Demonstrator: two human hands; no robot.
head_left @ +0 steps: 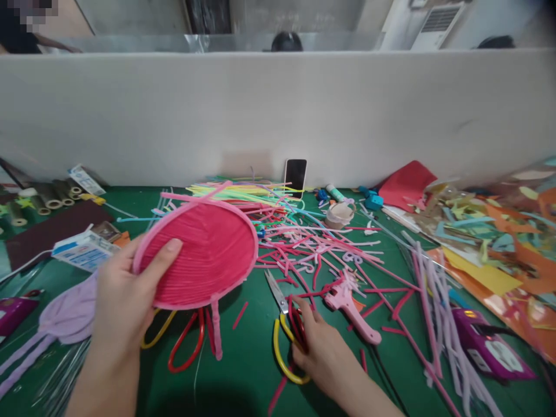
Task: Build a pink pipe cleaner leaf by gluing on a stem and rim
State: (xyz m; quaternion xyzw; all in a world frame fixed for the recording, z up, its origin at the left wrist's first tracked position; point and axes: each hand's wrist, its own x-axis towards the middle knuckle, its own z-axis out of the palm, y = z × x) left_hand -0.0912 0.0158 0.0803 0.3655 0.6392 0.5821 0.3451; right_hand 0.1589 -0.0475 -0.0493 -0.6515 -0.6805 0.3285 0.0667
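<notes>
We count one pink disc, one open pair of scissors, one glue gun, one phone, two purple devices.

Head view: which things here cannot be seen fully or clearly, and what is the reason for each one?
In the head view:
Back of the pink disc: faces away; the disc also hides some fingers of the left hand.
Red handle of the scissors: partly covered by the right hand.
Blades of the other scissors: behind the disc.
Purple case: cut off by the left edge.
</notes>
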